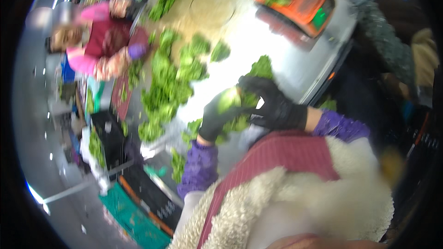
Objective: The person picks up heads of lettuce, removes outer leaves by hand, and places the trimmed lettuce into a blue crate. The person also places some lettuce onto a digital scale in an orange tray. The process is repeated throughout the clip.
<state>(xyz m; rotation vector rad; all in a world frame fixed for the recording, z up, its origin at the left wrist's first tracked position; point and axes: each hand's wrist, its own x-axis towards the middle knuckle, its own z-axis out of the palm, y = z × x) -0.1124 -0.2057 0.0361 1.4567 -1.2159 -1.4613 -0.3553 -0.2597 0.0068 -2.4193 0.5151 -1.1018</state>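
Observation:
In black gloves, my left hand (218,116) and my right hand (278,105) hold a head of green leafy lettuce (230,99) between them, its pale stem end up. My left hand cups its left side; my right fingers curl around the other side. Motion blur hides the exact finger contact. More leafy lettuce (166,79) lies piled on the metal table (287,65) beyond my left hand. Close above my right hand is another leafy piece (262,67).
An orange-topped scale (306,14) at the upper right bears lettuce. A co-worker (107,41) in a dark red apron stands across the table, with gloved hands at its edge. A black crate (109,138) and a green crate (133,211) are at left. Another person's sleeve (387,31) shows at right.

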